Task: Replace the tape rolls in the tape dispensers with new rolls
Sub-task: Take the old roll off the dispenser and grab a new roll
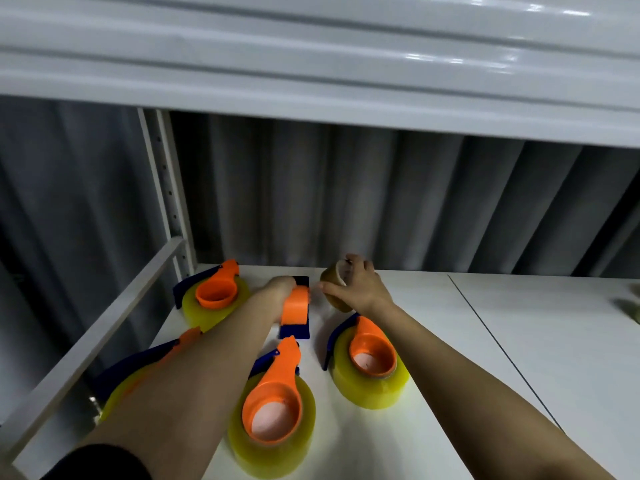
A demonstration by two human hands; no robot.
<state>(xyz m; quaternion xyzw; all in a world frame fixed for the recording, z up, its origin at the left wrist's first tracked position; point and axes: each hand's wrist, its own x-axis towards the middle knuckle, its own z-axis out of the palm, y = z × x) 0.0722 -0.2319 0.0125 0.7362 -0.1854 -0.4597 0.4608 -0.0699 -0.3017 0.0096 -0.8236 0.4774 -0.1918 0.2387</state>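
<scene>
On the white shelf (450,341) my left hand (282,287) grips an orange and blue tape dispenser (295,311) that carries no roll. Just to its right, my right hand (356,287) holds a brownish tape roll (334,275), thumb and fingers curled round its rim. Several other orange and blue dispensers lie around with full yellowish rolls: one at the back left (216,296), one near the front centre (272,410), one at the right (372,362). A further loaded dispenser (131,372) is partly hidden under my left forearm.
A white upper shelf (311,64) overhangs the work area. A white perforated upright (166,181) and a rail (86,341) bound the left side. A dark curtain hangs behind. A seam (502,341) splits the shelf surface, and blurred objects (632,306) sit at the far right edge.
</scene>
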